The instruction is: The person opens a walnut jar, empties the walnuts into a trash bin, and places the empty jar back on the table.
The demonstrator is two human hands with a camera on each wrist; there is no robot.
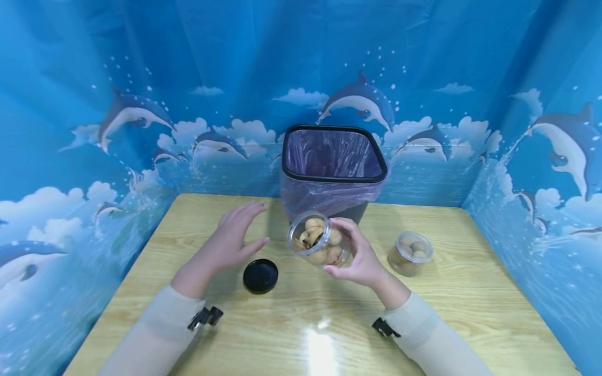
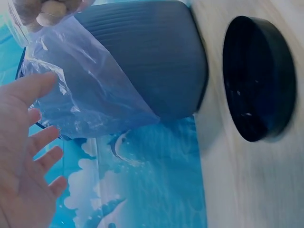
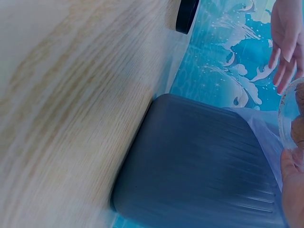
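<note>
My right hand (image 1: 355, 253) grips a clear plastic jar (image 1: 345, 256) of walnut-like nuts (image 1: 314, 235), some of them cracked. The jar is tilted, its uncovered mouth facing left and up, just in front of the bin. My left hand (image 1: 235, 235) is raised to the left of the jar with fingers extended, touching nothing. Below it a black round lid (image 1: 261, 276) lies on the table. In the left wrist view the left hand (image 2: 28, 152) shows its fingers spread apart. The right wrist view catches only part of the right hand (image 3: 293, 194) at the edge.
Behind the jar stands a dark bin (image 1: 352, 213) lined with a purple bag (image 1: 305, 196). A second clear jar (image 1: 403, 265) holding round nuts stands on the right of the wooden table (image 1: 301, 313). Blue dolphin-printed curtains (image 1: 235, 62) surround the back and sides.
</note>
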